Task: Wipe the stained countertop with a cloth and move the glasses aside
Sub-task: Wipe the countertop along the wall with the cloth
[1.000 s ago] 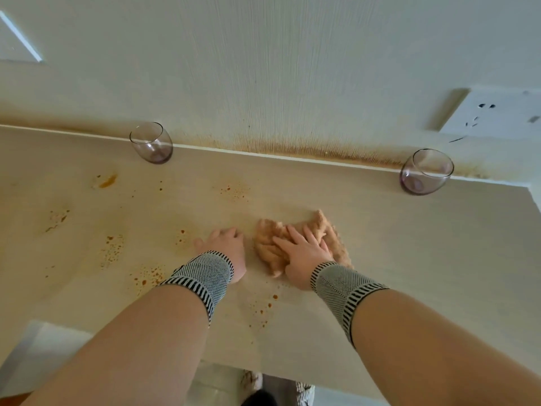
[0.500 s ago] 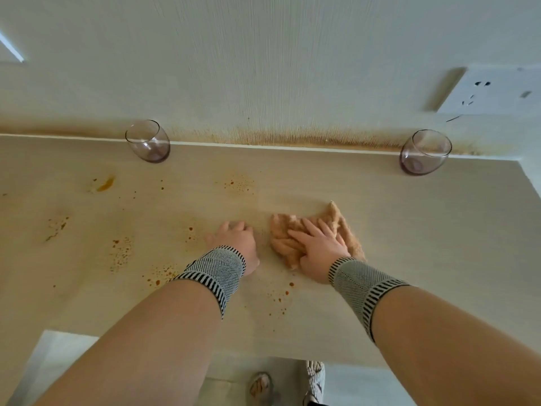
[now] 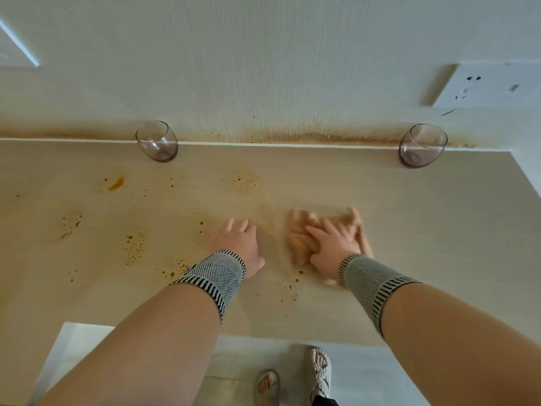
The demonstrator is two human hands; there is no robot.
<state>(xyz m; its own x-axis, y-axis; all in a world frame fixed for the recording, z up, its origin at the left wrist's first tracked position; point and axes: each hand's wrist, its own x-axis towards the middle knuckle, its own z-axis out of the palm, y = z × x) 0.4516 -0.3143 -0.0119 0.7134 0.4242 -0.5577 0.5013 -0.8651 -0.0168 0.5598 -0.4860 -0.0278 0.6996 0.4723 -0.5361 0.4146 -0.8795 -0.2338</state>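
A beige countertop (image 3: 409,230) carries orange-brown stains (image 3: 133,244) on its left and middle. A crumpled tan cloth (image 3: 301,232) lies right of centre, blurred. My right hand (image 3: 332,247) presses flat on the cloth with straight, spread fingers. My left hand (image 3: 238,244) rests flat on the bare counter just left of the cloth, apart from it. Two empty tinted glasses stand against the wall: the left glass (image 3: 157,142) far back left, the right glass (image 3: 421,146) far back right. Both hands are well in front of the glasses.
The wall behind has a brown stained band (image 3: 322,136) along the counter joint and a white socket plate (image 3: 486,83) at upper right. The counter's front edge (image 3: 292,338) runs close to me; floor and my sandalled feet (image 3: 319,370) show below it.
My right hand has slid the cloth a little to the right, opening a gap to my left hand. The cloth is now motion-blurred. The glasses have not moved.
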